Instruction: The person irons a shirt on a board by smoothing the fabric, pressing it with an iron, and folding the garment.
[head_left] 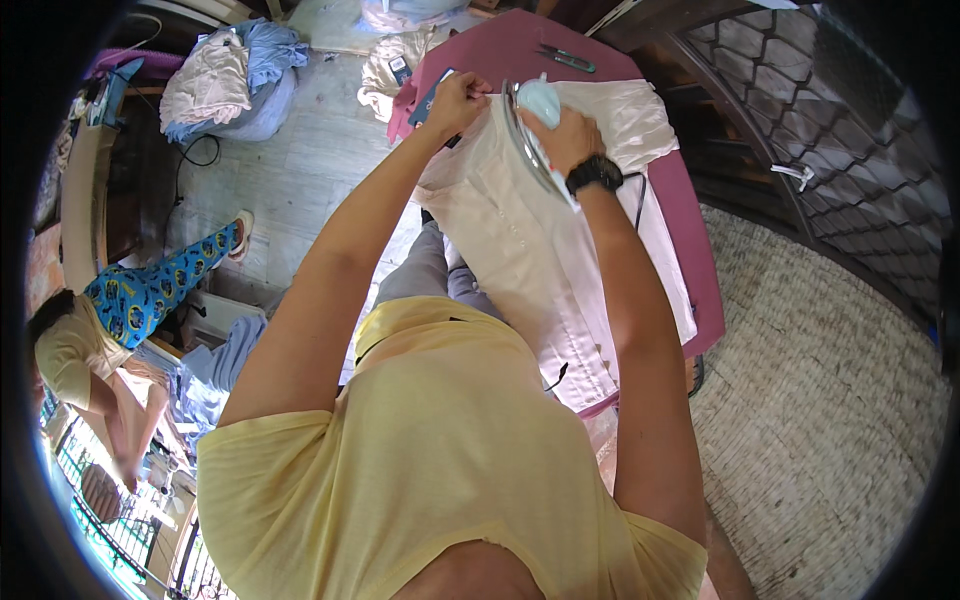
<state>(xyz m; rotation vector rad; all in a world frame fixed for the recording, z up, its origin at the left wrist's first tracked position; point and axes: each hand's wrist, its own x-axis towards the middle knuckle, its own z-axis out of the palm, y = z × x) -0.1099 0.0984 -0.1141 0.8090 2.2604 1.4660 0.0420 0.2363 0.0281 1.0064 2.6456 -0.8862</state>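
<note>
A pale pink shirt with a row of small buttons lies spread over a maroon-covered ironing board. My right hand is closed around the handle of a light blue clothes iron. The iron is tilted, its shiny metal edge facing left, above the upper part of the shirt. Whether its sole touches the cloth is hard to tell. Left of the iron, my left hand pinches the shirt's edge between thumb and fingers.
A dark green pen-like tool lies at the board's far end. Beside the board, crumpled cream cloth holds a small dark device. Piled clothes sit on the tiled floor at far left. Another person works at left. A metal lattice gate stands right.
</note>
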